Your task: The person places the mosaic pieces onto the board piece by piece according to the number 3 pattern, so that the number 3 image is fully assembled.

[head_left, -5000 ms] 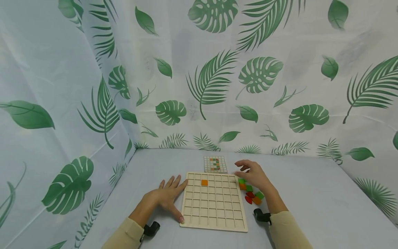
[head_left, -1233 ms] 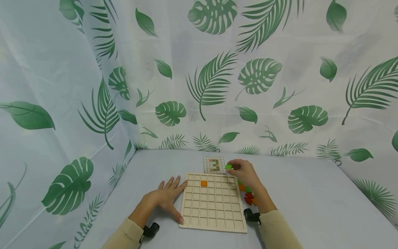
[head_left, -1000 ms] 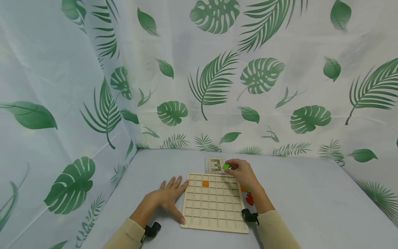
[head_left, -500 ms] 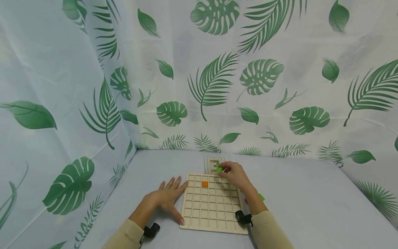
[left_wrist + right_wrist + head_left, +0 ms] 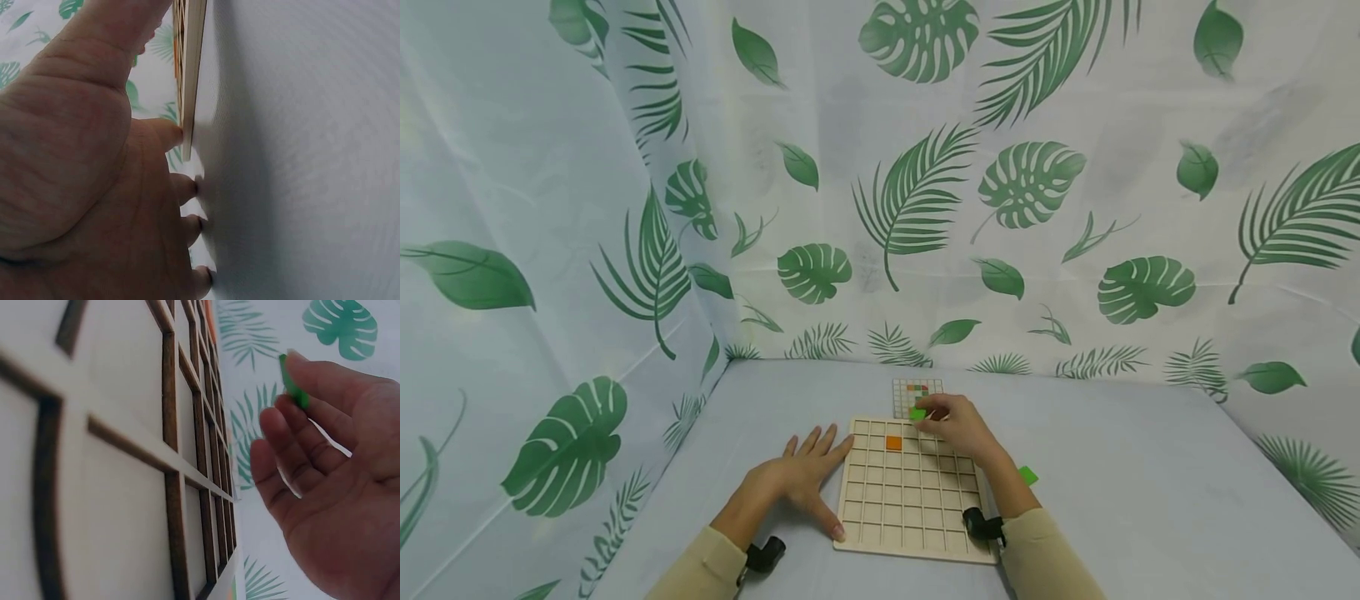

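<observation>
My right hand [image 5: 953, 423] pinches a green tile [image 5: 917, 413] between thumb and fingers, above the far edge of the wooden grid board [image 5: 917, 500]. In the right wrist view the green tile [image 5: 294, 384] is seen nearly edge-on at the fingertips, off the board's surface. One orange tile [image 5: 893, 443] sits in a cell of the board's top row. My left hand [image 5: 801, 477] lies with spread fingers at the board's left side, thumb on the near left corner. In the left wrist view, its thumb and index finger touch the board's edge [image 5: 192, 81].
A small pattern card [image 5: 904, 400] with a coloured grid lies just beyond the board, partly covered by my right hand. To the board's right, a loose green tile [image 5: 1027, 475] shows beside my right forearm, which hides the other tiles. A leaf-patterned curtain [image 5: 925, 208] stands behind the table.
My right hand has picked up a green tile from the pile right of the board and carried it left over the board's far edge. The left hand has stayed in place.
</observation>
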Tool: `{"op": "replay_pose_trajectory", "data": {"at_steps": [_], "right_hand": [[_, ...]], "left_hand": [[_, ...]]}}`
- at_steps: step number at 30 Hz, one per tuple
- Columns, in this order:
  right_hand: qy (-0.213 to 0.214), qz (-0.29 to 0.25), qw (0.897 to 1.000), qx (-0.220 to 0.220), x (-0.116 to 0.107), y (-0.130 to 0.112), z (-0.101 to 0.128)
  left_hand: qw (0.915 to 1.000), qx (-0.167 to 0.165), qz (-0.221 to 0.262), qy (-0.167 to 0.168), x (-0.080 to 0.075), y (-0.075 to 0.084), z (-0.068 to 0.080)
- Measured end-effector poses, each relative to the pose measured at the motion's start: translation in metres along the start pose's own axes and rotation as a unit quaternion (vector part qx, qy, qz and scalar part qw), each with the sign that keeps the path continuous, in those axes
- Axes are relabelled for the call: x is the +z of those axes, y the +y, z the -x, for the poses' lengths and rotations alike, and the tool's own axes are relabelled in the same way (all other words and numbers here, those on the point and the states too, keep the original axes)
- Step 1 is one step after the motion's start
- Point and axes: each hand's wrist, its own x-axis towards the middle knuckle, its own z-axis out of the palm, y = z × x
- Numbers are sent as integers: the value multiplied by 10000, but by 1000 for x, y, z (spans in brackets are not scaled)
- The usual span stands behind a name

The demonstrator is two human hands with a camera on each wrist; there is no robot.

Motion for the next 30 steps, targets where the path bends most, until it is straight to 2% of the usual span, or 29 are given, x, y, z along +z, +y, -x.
{"op": "replay_pose_trajectory", "data": {"at_steps": [8, 12, 18, 30], "right_hand": [[-889, 236, 9957, -142, 5, 4, 2], [-1130, 304, 9929, -234, 5, 4, 3], [-1237, 481, 9909, -214, 7, 4, 4], [-1188, 665, 9904, -237, 7, 2, 2]], "left_hand": [[10000, -61, 61, -26, 1, -1, -2], [9999, -67, 61, -47, 1, -1, -1], [10000, -85, 44, -27, 1, -1, -2], [10000, -19, 6, 4, 1, -2, -2]]}}
